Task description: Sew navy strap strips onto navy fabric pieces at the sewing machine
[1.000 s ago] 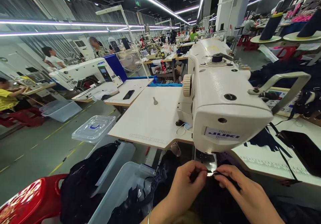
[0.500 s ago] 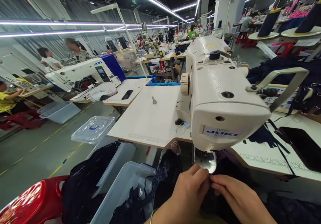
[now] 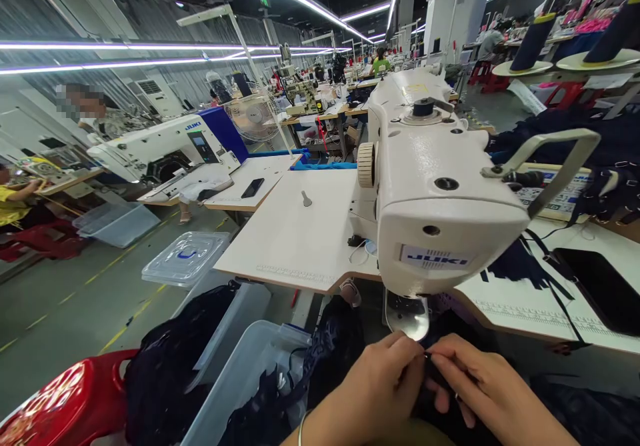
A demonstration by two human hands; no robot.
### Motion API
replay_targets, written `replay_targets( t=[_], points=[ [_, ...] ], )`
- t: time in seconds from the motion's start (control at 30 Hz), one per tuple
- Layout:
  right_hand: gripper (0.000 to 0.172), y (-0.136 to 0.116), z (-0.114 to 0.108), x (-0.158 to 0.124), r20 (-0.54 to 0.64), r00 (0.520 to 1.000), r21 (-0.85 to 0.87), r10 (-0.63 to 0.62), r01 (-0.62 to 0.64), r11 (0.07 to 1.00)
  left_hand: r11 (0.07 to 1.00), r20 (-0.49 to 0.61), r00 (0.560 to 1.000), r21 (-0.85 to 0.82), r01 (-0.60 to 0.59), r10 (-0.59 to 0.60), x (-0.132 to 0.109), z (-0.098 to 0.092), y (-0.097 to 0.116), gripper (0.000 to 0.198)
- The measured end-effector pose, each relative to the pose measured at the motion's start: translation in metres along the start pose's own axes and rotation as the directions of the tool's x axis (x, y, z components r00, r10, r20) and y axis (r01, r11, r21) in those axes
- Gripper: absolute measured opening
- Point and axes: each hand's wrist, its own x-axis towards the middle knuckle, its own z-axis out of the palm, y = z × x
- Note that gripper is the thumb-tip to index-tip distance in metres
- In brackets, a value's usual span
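Note:
A white JUKI sewing machine (image 3: 440,226) stands in front of me, with a shiny metal arm plate (image 3: 410,317) below its head. My left hand (image 3: 383,379) is closed in a pinch just below that plate. Beside it, my right hand (image 3: 473,373) pinches too, with its lower fingers loosely curled. Fingertip to fingertip, they grip a small piece of dark fabric (image 3: 428,355), mostly hidden by the fingers. Dark navy cloth lies beneath the hands, in my lap area.
Left of the machine, the white tabletop (image 3: 290,233) carries a small grey metal piece (image 3: 306,199). A clear bin (image 3: 240,359) holds navy garments, near a red stool (image 3: 70,399). A black phone (image 3: 600,286) lies on the right. People sit or stand at other machines behind.
My hands have shifted slightly right, and the right hand's lower fingers now show more. The view has moved a little. At the back left, one person moved left and another is out of sight.

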Motion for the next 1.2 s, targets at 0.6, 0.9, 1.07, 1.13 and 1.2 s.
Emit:
replay_targets(
  t=[0.6, 0.9, 1.07, 1.13, 1.2],
  points=[
    [0.041, -0.007, 0.005, 0.009, -0.174, 0.982, 0.148, 0.072, -0.046, 0.988, 0.938, -0.026, 0.979, -0.283, -0.201, 0.202, -0.001, -0.002, -0.005, 0.011],
    [0.020, 0.000, -0.019, 0.019, -0.347, 0.868, -0.346, -0.356, 0.235, 0.909, 0.806, -0.065, 0.974, -0.575, 0.140, -0.216, 0.001, 0.004, -0.012, 0.018],
    [0.021, 0.019, -0.011, 0.010, -0.442, 0.706, -0.477, -0.554, 0.338, 0.811, 0.835, -0.183, 0.935, -0.524, 0.169, -0.304, 0.003, 0.005, -0.014, 0.014],
    [0.026, 0.030, -0.004, 0.005, -0.351, 0.803, -0.395, -0.481, 0.339, 0.854, 0.841, -0.196, 0.933, -0.515, 0.164, -0.302, 0.004, 0.007, -0.014, 0.014],
    [0.025, 0.039, 0.004, 0.003, -0.269, 0.875, -0.306, -0.403, 0.319, 0.897, 0.854, -0.206, 0.940, -0.503, 0.136, -0.271, 0.004, 0.010, -0.014, 0.013]
  ],
)
